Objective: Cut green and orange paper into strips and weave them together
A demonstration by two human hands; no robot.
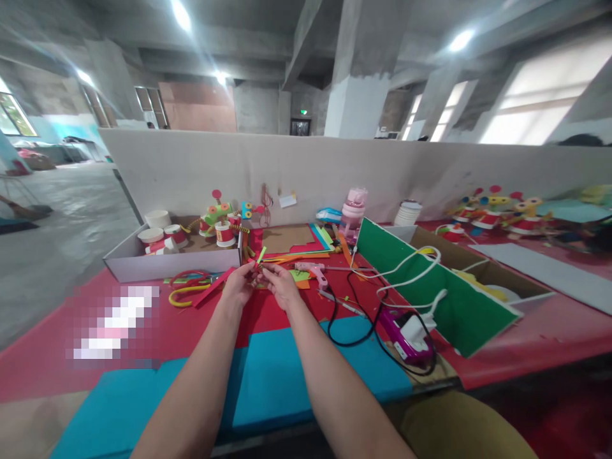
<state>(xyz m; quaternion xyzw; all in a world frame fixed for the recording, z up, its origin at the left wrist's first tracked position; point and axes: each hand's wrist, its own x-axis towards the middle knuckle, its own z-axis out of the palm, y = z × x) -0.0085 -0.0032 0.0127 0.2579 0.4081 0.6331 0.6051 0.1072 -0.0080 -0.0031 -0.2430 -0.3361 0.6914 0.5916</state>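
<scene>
My left hand (pixel 239 285) and my right hand (pixel 281 284) meet over the table, fingertips pinched close together. A narrow green paper strip (pixel 261 255) rises from between them. A small red piece also shows at the left fingertips; its shape is too small to tell. Left of my left hand lie a red paper strip (pixel 213 291) and scissors with yellow and red handles (pixel 186 295). Just beyond my right hand is a pink glue gun (pixel 313 273), with yellow-green paper (pixel 299 276) beside my fingers.
At the left stands a white box (pixel 172 266) with paper cups and a cup figure (pixel 224 234). A green-sided box (pixel 425 287) is at the right, near a purple power strip (pixel 406 335) and looping cables. Blue padding (pixel 268 376) covers the front edge.
</scene>
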